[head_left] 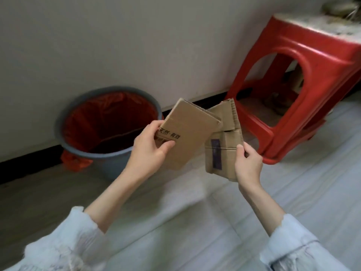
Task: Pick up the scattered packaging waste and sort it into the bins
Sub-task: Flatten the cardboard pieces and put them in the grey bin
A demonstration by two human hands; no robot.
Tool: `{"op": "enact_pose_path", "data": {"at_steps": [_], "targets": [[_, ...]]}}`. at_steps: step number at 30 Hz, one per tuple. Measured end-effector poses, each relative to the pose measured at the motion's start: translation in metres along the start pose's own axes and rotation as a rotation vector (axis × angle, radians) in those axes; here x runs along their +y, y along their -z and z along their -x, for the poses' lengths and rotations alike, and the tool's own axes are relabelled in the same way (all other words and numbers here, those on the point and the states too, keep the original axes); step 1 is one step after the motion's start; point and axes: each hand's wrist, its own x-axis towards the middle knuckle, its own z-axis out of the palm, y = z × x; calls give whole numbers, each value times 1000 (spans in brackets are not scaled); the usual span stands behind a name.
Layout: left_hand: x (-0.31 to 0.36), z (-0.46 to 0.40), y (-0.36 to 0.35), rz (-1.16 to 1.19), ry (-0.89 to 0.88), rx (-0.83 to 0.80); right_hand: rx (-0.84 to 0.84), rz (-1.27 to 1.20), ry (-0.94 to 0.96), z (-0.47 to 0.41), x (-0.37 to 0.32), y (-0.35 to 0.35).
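We have 2 pieces of cardboard in hand, 1 in each. Our left hand (148, 147) pinches the flat card (190, 132) at its lower left corner, thumb across the printed face and fingers curled behind, so most of the sheet stands up and to the right of the grip. Our right hand (248, 163) clasps the folded box (222, 145) by its right edge, fingers wrapped round it, the box spreading left and above the grip and overlapping behind the card. The bin (109, 122), lined with a red bag, sits on the floor just left of and below the left grip, its mouth open and seemingly bare. A red stool (304, 75) stands right of the right grip. To do this step well, we judge it best to carry the card leftward over the bin's mouth before loosening the pinch, keeping it edge-down so it slides in and does not bridge the rim; the box can follow once it is pressed flatter. Only 1 bin shows, so we cannot tell where the other sort goes. The card bears black Chinese print by our thumb, reading roughly 天然·有效; the box carries a dark label strip, too blurred to read.
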Motion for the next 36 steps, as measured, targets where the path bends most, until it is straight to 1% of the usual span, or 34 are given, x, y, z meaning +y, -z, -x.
{"op": "enact_pose_path", "data": {"at_steps": [3,5,8,10,11,13,16,18,20,22,24,26,28,29,30,31,32,33,35,36], "targets": [[13,-17,43,173,6,151,1,-132,38,-1,-43,-12],[13,-28,72,191,7,294,-2,-174,73,3,-72,-18],[-4,-41,101,111,21,480,-24,-191,118,7,-99,-27],[-24,-47,115,-13,53,538,-51,-200,140,12,-109,-34],[-36,-50,121,-85,68,536,-66,-203,152,15,-111,-38],[-60,-55,128,-251,69,458,-84,-205,167,20,-116,-43],[-87,-62,133,-569,-1,241,-109,-203,187,28,-119,-49],[-97,-62,129,-777,26,69,-123,-201,206,33,-118,-50],[-102,-63,121,-907,80,-86,-137,-196,216,37,-115,-51],[-104,-67,114,-948,145,-183,-136,-191,224,40,-114,-52],[-105,-74,113,-941,220,-273,-132,-198,242,40,-116,-53],[-107,-79,114,-948,294,-394,-140,-209,280,38,-121,-54],[-108,-80,115,-958,314,-478,-151,-192,374,37,-128,-57],[-109,-79,116,-954,308,-493,-158,-169,445,37,-131,-59],[-110,-78,120,-961,288,-482,-163,-130,534,36,-135,-63],[-111,-76,122,-981,249,-438,-156,-61,645,33,-138,-67],[-113,-73,126,-996,196,-348,-136,38,780,30,-141,-71],[-115,-68,130,-973,140,-218,-102,160,924,25,-146,-76],[-123,-56,135,-817,76,32,-33,380,1172,17,-161,-91],[-126,-48,135,-728,81,109,-21,462,1258,15,-170,-100]]}}
